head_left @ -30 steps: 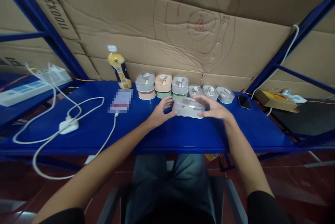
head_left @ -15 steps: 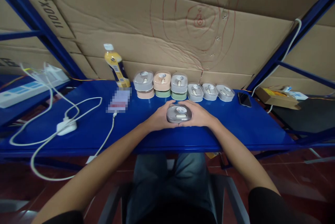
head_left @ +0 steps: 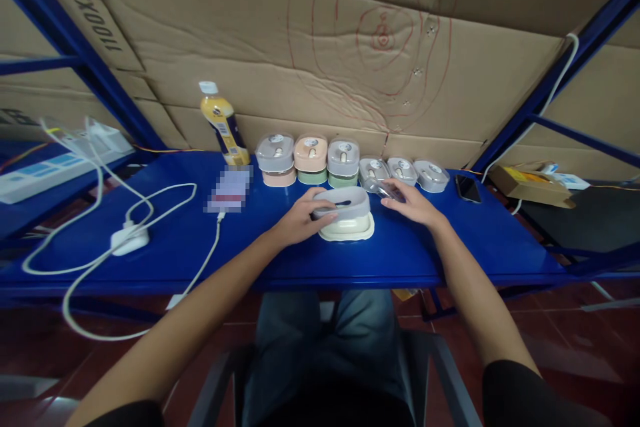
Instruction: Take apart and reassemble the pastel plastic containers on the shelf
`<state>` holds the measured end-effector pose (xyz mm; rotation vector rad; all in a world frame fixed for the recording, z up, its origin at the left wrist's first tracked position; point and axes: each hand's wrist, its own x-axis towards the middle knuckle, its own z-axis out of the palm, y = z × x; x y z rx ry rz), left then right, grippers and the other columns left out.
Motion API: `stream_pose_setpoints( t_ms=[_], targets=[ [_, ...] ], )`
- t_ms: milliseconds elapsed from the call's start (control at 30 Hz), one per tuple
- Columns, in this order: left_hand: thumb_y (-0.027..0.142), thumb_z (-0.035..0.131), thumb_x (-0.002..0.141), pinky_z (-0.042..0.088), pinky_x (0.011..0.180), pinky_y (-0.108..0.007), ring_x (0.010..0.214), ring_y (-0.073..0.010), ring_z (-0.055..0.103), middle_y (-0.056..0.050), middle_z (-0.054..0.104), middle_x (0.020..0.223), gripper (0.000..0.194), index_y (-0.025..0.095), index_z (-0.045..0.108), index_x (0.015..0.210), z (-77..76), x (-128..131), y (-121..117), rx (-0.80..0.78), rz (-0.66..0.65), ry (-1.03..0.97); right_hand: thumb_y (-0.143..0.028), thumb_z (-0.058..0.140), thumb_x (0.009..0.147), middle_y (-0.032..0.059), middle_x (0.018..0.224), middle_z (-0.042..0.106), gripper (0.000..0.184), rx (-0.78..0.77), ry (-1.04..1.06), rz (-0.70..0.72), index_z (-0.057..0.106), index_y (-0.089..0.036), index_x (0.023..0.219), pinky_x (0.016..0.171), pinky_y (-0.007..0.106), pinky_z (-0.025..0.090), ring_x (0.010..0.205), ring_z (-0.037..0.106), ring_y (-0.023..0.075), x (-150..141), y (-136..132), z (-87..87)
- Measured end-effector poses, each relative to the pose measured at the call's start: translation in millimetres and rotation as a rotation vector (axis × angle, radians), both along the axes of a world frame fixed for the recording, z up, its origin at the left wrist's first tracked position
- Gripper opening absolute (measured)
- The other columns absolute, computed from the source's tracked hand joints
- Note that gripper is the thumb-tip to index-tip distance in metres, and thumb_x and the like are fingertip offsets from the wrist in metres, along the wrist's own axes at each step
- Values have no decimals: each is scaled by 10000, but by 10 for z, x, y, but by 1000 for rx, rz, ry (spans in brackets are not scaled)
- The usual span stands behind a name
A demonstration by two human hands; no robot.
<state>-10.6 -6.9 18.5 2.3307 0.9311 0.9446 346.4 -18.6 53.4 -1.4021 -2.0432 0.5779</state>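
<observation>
Gray container (head_left: pixel 357 202) sits atop cream base (head_left: pixel 347 231) on blue worktop (head_left: pixel 290 264), left hand (head_left: pixel 303 217) gripping its side, right hand (head_left: pixel 413 204) pinching clear lid (head_left: pixel 389 192) just beside. Bare strip separates base from front edge; open surface spreads right, below dark phone (head_left: pixel 469 189). Behind: three two-tier stacks (head_left: pixel 312 160), three single lidded boxes (head_left: pixel 431 176), one yellow bottle (head_left: pixel 224 127).

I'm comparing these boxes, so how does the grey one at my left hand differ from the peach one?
The grey box is uncovered; the peach box has a clear lid. The grey box is over a cream base; the peach box sits on a green box. Both have rounded corners.
</observation>
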Motion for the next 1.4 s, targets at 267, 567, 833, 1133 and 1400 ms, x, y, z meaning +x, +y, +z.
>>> stream_pose_setpoints(
  t_ms=[267, 567, 833, 1133, 1400],
  targets=[
    [678, 815, 834, 577, 1146, -529, 1203, -344, 697, -124, 656, 1313, 455, 227, 761, 830, 4, -207, 176, 16, 268, 68, -396, 953, 733, 155, 1536, 702, 838, -68, -103, 67, 651, -208, 1491, 1243, 583, 502, 1409, 682, 367, 219, 46, 17],
    [621, 864, 794, 594, 1076, -502, 1128, -321, 704, -93, 656, 1201, 448, 234, 722, 972, 10, -224, 184, 20, 320, 142, -406, 986, 704, 113, 1506, 740, 822, -14, -166, 72, 705, -272, 1465, 1221, 624, 523, 1385, 710, 364, 190, 76, -45],
    [530, 971, 755, 529, 1219, -517, 1377, -355, 677, -122, 688, 1484, 804, 243, 611, 1415, 39, 40, -62, 22, 1, 0, -608, 896, 812, 125, 1514, 725, 778, 166, 66, 89, 707, -276, 1490, 1228, 623, 502, 1399, 680, 364, -84, -81, 86],
    [508, 1056, 634, 454, 1304, -617, 1572, -460, 523, -227, 516, 1690, 1266, 207, 375, 1658, -104, 255, -90, -52, -17, 7, -593, 935, 806, 138, 1421, 693, 830, 229, -30, 356, 684, -285, 1535, 1182, 552, 548, 1326, 704, 350, -639, -191, 35],
    [496, 1022, 690, 449, 1310, -636, 1619, -475, 454, -240, 444, 1729, 1293, 199, 290, 1714, -131, 278, -132, -37, -60, 33, -632, 905, 827, 135, 1442, 657, 849, 224, -142, 374, 653, -300, 1566, 1128, 551, 589, 1279, 710, 361, -697, -172, -23]
  ],
)
